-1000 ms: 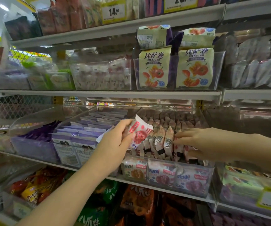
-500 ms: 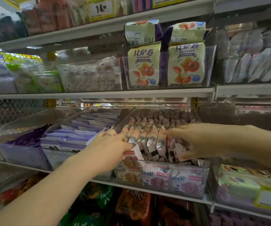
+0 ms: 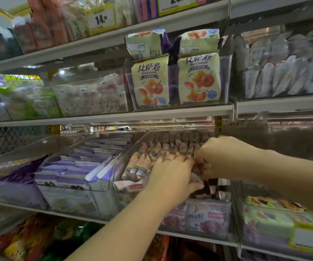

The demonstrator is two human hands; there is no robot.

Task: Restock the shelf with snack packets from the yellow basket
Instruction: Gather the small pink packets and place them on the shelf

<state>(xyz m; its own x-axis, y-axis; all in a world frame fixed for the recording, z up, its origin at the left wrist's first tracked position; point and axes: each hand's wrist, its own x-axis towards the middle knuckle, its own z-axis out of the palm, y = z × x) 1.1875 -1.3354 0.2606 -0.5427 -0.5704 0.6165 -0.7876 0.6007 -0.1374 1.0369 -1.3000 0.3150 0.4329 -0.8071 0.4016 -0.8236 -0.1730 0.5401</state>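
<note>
A clear bin (image 3: 208, 219) on the middle shelf holds rows of upright pink-and-white snack packets (image 3: 163, 149). My left hand (image 3: 170, 178) reaches into the bin's front, its fingers curled round a crumpled packet (image 3: 196, 180) among the rows. My right hand (image 3: 225, 157) comes in from the right and its curled fingers grip the tops of the packets beside it. Both hands nearly touch. Another packet (image 3: 131, 186) lies flat at the bin's front left corner. The yellow basket is out of view.
Left of it, a bin of purple-and-white packets (image 3: 76, 166) adjoins the snack bin. Cream bags with tomato pictures (image 3: 150, 81) stand on the shelf above. A bin with green packs (image 3: 272, 219) and a yellow price tag (image 3: 312, 240) sits at the right. Orange and green bags fill the bottom shelf.
My left hand has carried the packet from above the bin down into its front rows. My right hand has shifted left to meet it, and its fingers have curled onto the packets.
</note>
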